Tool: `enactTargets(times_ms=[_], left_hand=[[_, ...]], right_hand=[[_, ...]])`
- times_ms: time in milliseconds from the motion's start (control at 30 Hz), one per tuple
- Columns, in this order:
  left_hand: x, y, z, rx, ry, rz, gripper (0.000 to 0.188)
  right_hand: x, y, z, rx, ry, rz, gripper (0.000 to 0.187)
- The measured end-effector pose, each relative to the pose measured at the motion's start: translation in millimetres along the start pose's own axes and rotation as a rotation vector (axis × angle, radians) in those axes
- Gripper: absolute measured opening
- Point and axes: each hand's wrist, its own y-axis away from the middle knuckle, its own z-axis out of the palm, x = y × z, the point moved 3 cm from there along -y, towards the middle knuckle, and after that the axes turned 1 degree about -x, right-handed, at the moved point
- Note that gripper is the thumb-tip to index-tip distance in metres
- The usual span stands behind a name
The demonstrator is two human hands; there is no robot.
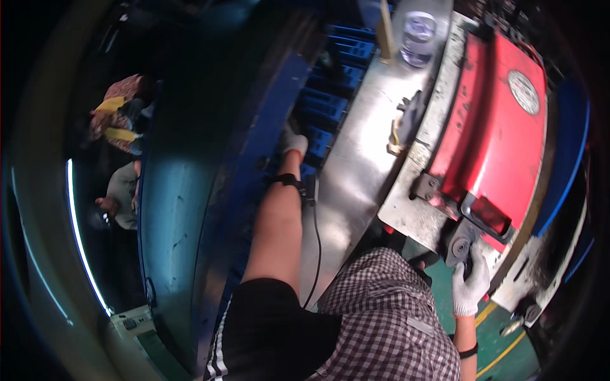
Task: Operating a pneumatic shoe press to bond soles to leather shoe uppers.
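Observation:
My left arm stretches forward to the blue plastic bins in a dark recess. At their edge is my left hand, in a white glove; its fingers are lost in shadow, so I cannot make out a grip. On the right, my right hand, gloved in white, rests low against a grey metal fitting at the near end of a machine. Its thumb stands apart from the fingers, and I see nothing held. The machine's red cover carries a dark loop handle just above that hand.
Between bins and machine runs a shiny metal worktop. It bears a clear plastic container and a small dark piece with yellowish parts. A black cable hangs from my left wrist. Another person is at far left.

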Motion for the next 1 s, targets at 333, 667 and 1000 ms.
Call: enactTargets(times_ms=[333,667,1000], left_hand=[[83.4,168.4,-4.5,-0.214,-0.011,0.169,0.079],[303.0,386.3,-27.9,-0.32,0.285,1.109,0.078],[343.3,432.1,10.8,-0.061,0.227,1.29,0.04]], right_hand=[[12.1,8.6,7.9,0.046,-0.239,0.195,0.059],[15.7,-8.4,7.1,-0.242,-0.182,0.226,0.031],[12.1,-14.7,0.3,-0.401,-0.084,0.198,0.052]])
